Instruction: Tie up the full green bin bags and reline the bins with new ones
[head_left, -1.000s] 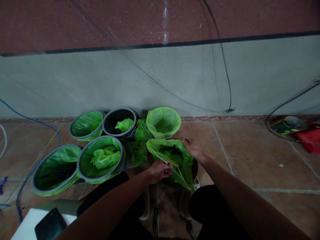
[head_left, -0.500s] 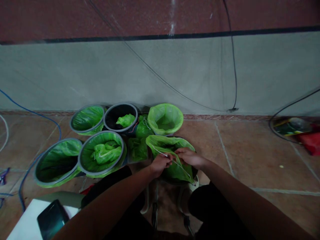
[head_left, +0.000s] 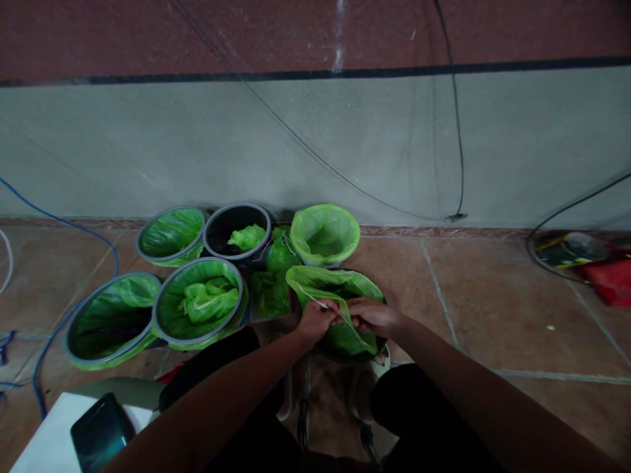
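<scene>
Head view: on the left, four lined bins [head_left: 198, 303] stand near the wall. At centre, the left hand [head_left: 315, 320] and right hand [head_left: 373, 316], close together, pinch the white drawstring [head_left: 315, 301] of a green bag [head_left: 335, 286] in a bin.

Both forearms reach forward and converge over the green bag [head_left: 340, 289]. Left hand [head_left: 315, 320] curled, fingers pinched on the bag's near rim. Right hand [head_left: 375, 316] just beside it, knuckles up, fingers closed on the same rim.
</scene>
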Available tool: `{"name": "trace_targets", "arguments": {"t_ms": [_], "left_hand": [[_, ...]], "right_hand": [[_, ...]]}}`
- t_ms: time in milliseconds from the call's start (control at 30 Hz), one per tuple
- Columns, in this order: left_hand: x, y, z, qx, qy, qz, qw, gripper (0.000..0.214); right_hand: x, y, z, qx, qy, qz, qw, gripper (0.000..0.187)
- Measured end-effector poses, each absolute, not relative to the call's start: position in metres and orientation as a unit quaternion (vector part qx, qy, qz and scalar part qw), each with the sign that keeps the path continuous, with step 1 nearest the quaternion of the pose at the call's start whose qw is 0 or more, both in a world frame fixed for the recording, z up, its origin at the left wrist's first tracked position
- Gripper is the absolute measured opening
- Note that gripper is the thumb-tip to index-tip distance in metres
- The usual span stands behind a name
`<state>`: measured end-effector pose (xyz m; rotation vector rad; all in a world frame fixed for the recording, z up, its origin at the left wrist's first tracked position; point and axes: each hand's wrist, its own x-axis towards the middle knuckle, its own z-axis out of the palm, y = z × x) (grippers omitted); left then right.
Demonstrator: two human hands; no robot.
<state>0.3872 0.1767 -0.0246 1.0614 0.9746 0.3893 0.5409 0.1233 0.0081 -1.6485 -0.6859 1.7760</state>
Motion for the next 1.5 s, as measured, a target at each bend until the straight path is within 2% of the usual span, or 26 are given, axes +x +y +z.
{"name": "trace_targets", "arguments": {"t_ms": [100, 167, 233, 400, 467, 533, 633, 800, 867, 967, 1067, 1200, 1267, 1367, 1433, 1500], "left_hand": [[0.387, 0.178, -0.026, 0.499, 0.453, 0.176, 0.717, 0.012], [0.386, 0.179, -0.025, 0.512, 0.450, 0.165, 0.713, 0.011], [0.386, 0.179, -0.023, 0.510, 0.452, 0.152, 0.716, 0.010], [0.384, 0.177, -0.011, 0.415, 0.498, 0.115, 0.753, 0.035], [0.384, 0.178, -0.005, 0.392, 0.488, 0.114, 0.771, 0.032], [0.385, 0.180, 0.002, 0.370, 0.470, 0.130, 0.791, 0.026], [0.386, 0.183, 0.009, 0.329, 0.464, 0.150, 0.808, 0.022], [0.386, 0.187, 0.013, 0.254, 0.459, 0.162, 0.835, 0.011], [0.385, 0.189, 0.016, 0.214, 0.437, 0.171, 0.857, 0.016], [0.384, 0.193, 0.020, 0.188, 0.409, 0.152, 0.880, 0.023], [0.381, 0.196, 0.018, 0.215, 0.401, 0.137, 0.880, 0.010], [0.378, 0.199, 0.013, 0.275, 0.372, 0.132, 0.877, 0.020], [0.377, 0.200, 0.010, 0.300, 0.380, 0.147, 0.863, 0.022], [0.378, 0.201, 0.006, 0.316, 0.404, 0.177, 0.840, 0.028], [0.379, 0.202, 0.001, 0.338, 0.418, 0.181, 0.823, 0.029], [0.379, 0.203, -0.005, 0.383, 0.440, 0.183, 0.791, 0.025]], "right_hand": [[0.538, 0.124, 0.005, -0.592, -0.211, 0.719, 0.296, 0.013], [0.538, 0.124, 0.002, -0.618, -0.202, 0.701, 0.294, 0.018], [0.538, 0.124, -0.002, -0.674, -0.225, 0.634, 0.305, 0.024], [0.540, 0.126, 0.001, -0.751, -0.375, 0.389, 0.380, 0.027], [0.541, 0.128, 0.008, -0.742, -0.408, 0.327, 0.420, 0.025], [0.541, 0.130, 0.016, -0.720, -0.425, 0.298, 0.462, 0.024], [0.540, 0.131, 0.025, -0.687, -0.430, 0.327, 0.486, 0.025], [0.529, 0.124, 0.033, -0.639, -0.506, 0.385, 0.433, 0.021], [0.520, 0.119, 0.034, -0.627, -0.552, 0.379, 0.398, 0.022], [0.505, 0.111, 0.031, -0.627, -0.637, 0.310, 0.323, 0.026], [0.493, 0.105, 0.024, -0.604, -0.717, 0.235, 0.257, 0.023], [0.486, 0.099, 0.022, -0.559, -0.785, 0.171, 0.203, 0.023], [0.489, 0.099, 0.026, -0.559, -0.790, 0.142, 0.207, 0.025], [0.498, 0.103, 0.033, -0.612, -0.733, 0.127, 0.267, 0.025], [0.507, 0.109, 0.031, -0.676, -0.646, 0.163, 0.314, 0.023], [0.514, 0.114, 0.023, -0.710, -0.554, 0.254, 0.353, 0.020]]}}
